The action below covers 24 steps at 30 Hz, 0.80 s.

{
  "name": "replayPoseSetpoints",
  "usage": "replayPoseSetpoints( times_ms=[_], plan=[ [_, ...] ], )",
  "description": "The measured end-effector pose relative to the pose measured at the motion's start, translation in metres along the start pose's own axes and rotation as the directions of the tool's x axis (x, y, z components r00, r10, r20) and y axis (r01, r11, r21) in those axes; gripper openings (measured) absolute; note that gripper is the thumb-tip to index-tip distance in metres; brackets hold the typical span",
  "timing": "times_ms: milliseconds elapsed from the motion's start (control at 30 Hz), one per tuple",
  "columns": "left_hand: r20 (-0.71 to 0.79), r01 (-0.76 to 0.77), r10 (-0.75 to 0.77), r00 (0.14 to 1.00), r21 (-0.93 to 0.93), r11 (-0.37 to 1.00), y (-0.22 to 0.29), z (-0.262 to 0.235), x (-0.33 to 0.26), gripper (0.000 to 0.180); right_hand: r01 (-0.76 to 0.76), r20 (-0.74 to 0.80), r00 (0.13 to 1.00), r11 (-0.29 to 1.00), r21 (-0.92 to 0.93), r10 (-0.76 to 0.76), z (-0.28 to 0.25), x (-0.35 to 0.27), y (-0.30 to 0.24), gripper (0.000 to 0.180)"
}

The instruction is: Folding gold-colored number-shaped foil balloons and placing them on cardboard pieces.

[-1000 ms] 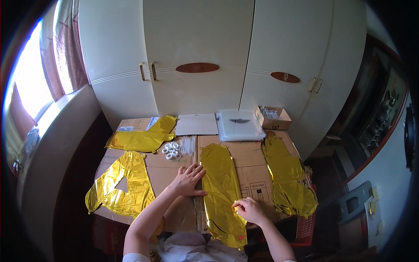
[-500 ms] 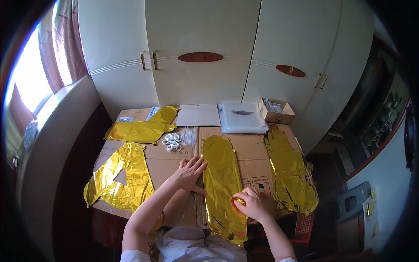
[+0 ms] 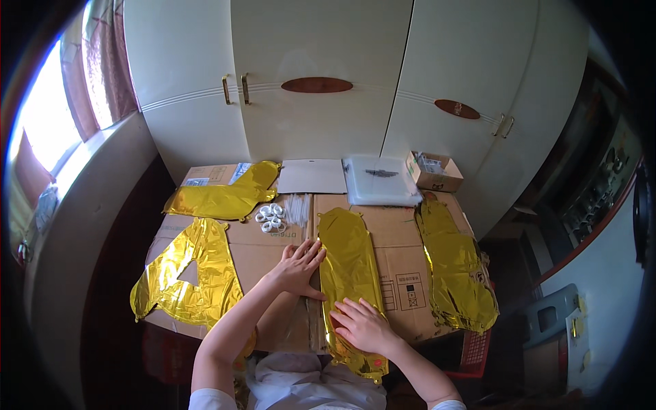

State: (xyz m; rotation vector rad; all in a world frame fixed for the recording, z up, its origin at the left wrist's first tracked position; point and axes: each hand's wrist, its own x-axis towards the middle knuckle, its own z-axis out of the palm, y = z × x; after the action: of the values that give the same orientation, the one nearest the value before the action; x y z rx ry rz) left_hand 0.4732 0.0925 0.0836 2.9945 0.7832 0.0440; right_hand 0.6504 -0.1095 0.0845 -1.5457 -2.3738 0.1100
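Observation:
A long gold foil balloon (image 3: 348, 256), flat and creased, lies lengthwise in front of me on the cardboard-covered table (image 3: 273, 321). Its near end hangs past the table's front edge. My left hand (image 3: 297, 268) rests along its left edge, fingers spread, partly on the cardboard. Across the balloon's lower half lies my right hand (image 3: 362, 326), palm down, fingers stretched out. To the left are an A-shaped gold foil balloon (image 3: 215, 273) and, behind it, an L-shaped gold foil balloon (image 3: 222, 203). Another flat gold foil balloon (image 3: 454, 273) lies on the right.
Toward the back are rolls of white ribbon (image 3: 270, 217), clear straws (image 3: 297, 210), a grey-white board (image 3: 311, 176), a stack of clear plastic bags (image 3: 380, 183) and a small open carton (image 3: 434, 172). White cupboards (image 3: 314, 130) stand behind the table. A red basket (image 3: 473, 355) sits below its right edge.
My right hand, which was pinching up the balloon's right edge, has let it down and moved left to lie flat on it. My left hand stays in place.

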Motion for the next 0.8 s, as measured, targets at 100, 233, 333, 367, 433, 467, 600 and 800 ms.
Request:
replayPoseSetpoints(
  times_ms=[100,233,333,367,433,467,600,800],
  plan=[
    [-0.023,0.0,0.0,1.0,-0.008,1.0,-0.002,0.007,0.001,0.12,0.005,0.001,1.0,1.0,-0.018,-0.005,0.0,-0.001,-0.005,0.044],
    [-0.027,-0.003,0.003,1.0,-0.008,1.0,-0.002,0.008,0.002,0.119,0.002,0.024,1.0,0.999,-0.032,-0.001,-0.002,-0.002,-0.009,0.043],
    [-0.003,0.003,-0.003,1.0,-0.004,1.0,0.0,0.003,0.002,0.12,0.006,0.028,1.0,1.0,-0.029,-0.005,0.0,-0.003,-0.01,0.043],
    [0.001,0.005,-0.005,1.0,-0.003,1.0,0.001,0.002,0.002,0.12,0.004,0.031,1.0,1.0,-0.029,-0.004,0.0,-0.003,-0.01,0.042],
    [0.006,0.011,-0.011,1.0,-0.003,1.0,0.001,0.001,0.001,0.121,0.006,0.039,0.999,1.0,-0.027,-0.005,-0.001,-0.004,-0.011,0.042],
    [0.008,0.013,-0.013,1.0,-0.005,1.0,0.001,0.0,0.0,0.121,0.01,0.048,0.999,0.999,-0.033,-0.008,0.0,-0.004,-0.011,0.042],
    [0.028,0.016,-0.016,0.999,-0.005,1.0,0.002,-0.002,0.001,0.121,0.017,0.082,0.997,0.998,-0.054,-0.013,0.004,-0.007,-0.011,0.041],
    [0.035,0.018,-0.019,0.999,0.02,1.0,0.002,-0.004,0.004,0.118,0.045,0.176,0.984,0.997,-0.07,-0.032,0.006,-0.01,-0.01,0.038]
  ],
)
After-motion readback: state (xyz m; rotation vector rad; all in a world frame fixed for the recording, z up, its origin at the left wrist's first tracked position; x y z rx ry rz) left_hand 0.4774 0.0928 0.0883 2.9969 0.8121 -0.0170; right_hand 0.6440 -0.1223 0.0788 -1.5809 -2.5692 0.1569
